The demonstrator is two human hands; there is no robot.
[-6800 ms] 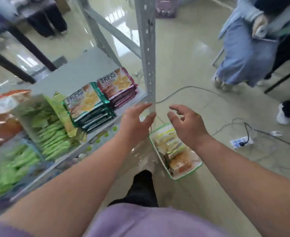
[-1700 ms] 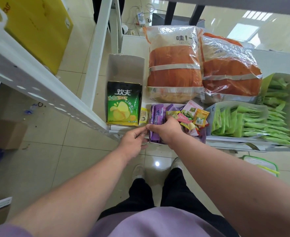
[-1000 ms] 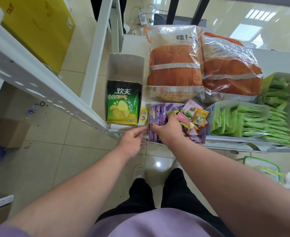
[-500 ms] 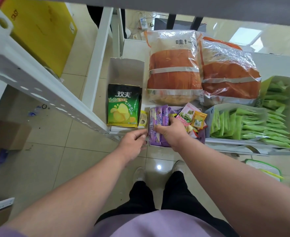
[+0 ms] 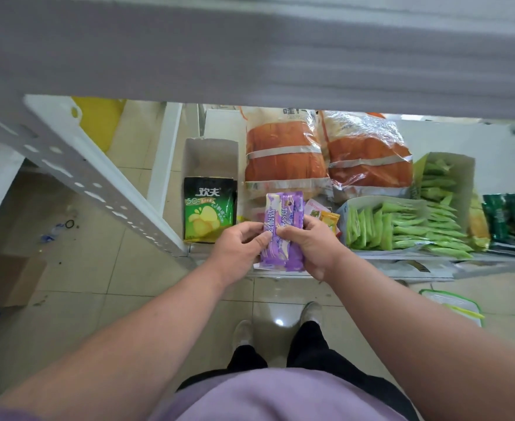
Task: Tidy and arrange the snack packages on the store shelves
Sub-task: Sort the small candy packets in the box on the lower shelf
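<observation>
a: what have i got in hand?

b: both hands are on a small stack of purple packets. the left hand pinches the stack's left edge, thumb on top; the right hand curls round its right edge, thumb across the front. the stack sits between the two, lifted just above the shelf front.

a: how will they handle?

b: my guess is light and soft, thin film wrappers, a bit slick, so they'll slide over each other if i loosen off. i'd keep hold on the long edges, near the middle, and square the ends with the thumbs. nothing looks fragile.

a: anything readable?

b: white chinese characters run along the top packet under my thumbs; i can't make them out surely. just left of the left hand, the green chip bag reads "欢夫" with "50" beneath it and potato slices. beyond my fingertips, the orange bags show "哇!" at the top, partly cut off by the upper shelf.

a: and to the right of the grip?

b: small mixed sachets right behind the right hand, then a box of green sticks. their print is too small to tell.
</observation>
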